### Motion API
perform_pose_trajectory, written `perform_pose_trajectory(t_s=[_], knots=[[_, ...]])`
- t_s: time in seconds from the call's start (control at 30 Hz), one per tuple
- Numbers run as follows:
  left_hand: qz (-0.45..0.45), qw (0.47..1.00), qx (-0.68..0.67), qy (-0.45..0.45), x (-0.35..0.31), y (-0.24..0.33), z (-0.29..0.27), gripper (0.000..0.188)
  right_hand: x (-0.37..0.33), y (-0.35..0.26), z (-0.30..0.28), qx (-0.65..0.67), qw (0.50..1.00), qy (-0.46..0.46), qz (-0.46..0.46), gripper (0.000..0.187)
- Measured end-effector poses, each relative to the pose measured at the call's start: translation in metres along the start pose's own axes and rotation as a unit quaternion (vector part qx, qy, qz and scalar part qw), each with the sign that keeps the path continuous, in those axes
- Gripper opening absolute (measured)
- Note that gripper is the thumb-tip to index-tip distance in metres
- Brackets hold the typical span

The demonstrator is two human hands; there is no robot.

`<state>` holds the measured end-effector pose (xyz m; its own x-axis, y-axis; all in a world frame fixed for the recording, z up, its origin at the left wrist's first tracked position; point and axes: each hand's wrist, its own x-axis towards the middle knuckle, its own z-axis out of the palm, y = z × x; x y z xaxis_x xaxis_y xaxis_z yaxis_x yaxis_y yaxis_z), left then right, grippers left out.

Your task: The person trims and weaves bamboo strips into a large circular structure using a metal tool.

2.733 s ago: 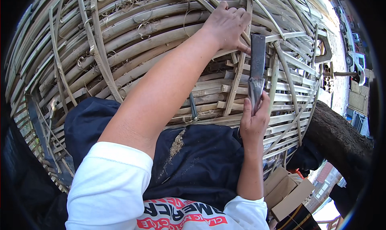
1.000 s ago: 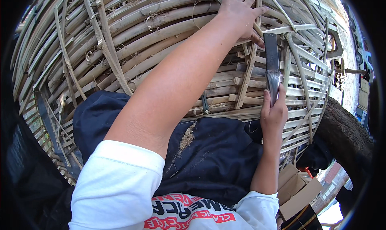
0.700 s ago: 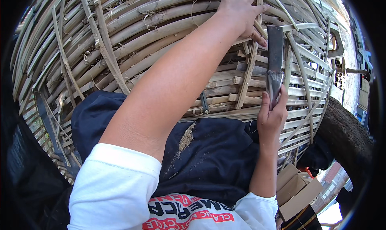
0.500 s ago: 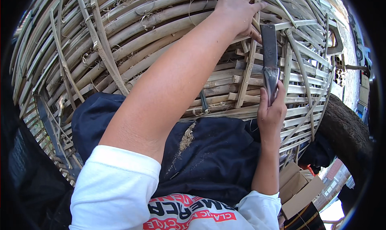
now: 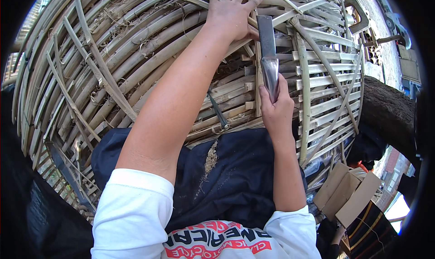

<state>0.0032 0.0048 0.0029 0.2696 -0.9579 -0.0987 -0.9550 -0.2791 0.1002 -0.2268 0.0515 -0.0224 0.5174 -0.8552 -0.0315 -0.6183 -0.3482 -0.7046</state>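
Observation:
A large frame of woven bamboo strips (image 5: 149, 46) spreads over my lap. My left hand (image 5: 228, 18) lies on its far part, fingers spread, with the thumb beside an upright bamboo slat (image 5: 258, 89). My right hand (image 5: 277, 107) grips a knife (image 5: 268, 39) by its shiny grey handle; the broad dark blade points away from me, alongside that slat. Whether the edge touches the slat cannot be made out. Between my forearms a slim dark tool (image 5: 218, 111) with a rounded end rests against the strips.
Dark cloth (image 5: 240, 168) covers my lap, with a streak of shavings (image 5: 211, 159) on it. Right of the frame are a thick tree trunk (image 5: 387, 103), an open cardboard box (image 5: 342, 191) and perforated bricks (image 5: 372, 48). Curled shavings (image 5: 147, 48) cling to the strips.
My hands, the knife and the slat have shifted left in the picture as the view turned. The blade now sits closer to the slat. Both hands keep much the same pose.

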Motion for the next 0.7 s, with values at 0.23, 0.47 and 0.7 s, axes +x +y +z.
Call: perform_pose_trajectory(t_s=[0.23,0.47,0.7], knots=[[0.003,0.997,-0.042,-0.060,-0.005,-0.001,-0.008,0.100,-0.010,-0.001,0.005,-0.042,0.998,0.042,-0.004,0.055],[0.022,0.998,-0.057,-0.001,-0.011,0.001,-0.012,0.100,-0.013,0.001,0.005,-0.027,0.997,0.062,-0.044,0.052],[0.007,0.998,-0.013,0.064,-0.011,0.003,0.001,0.097,-0.027,-0.007,0.002,0.038,0.985,0.129,-0.105,0.050]])
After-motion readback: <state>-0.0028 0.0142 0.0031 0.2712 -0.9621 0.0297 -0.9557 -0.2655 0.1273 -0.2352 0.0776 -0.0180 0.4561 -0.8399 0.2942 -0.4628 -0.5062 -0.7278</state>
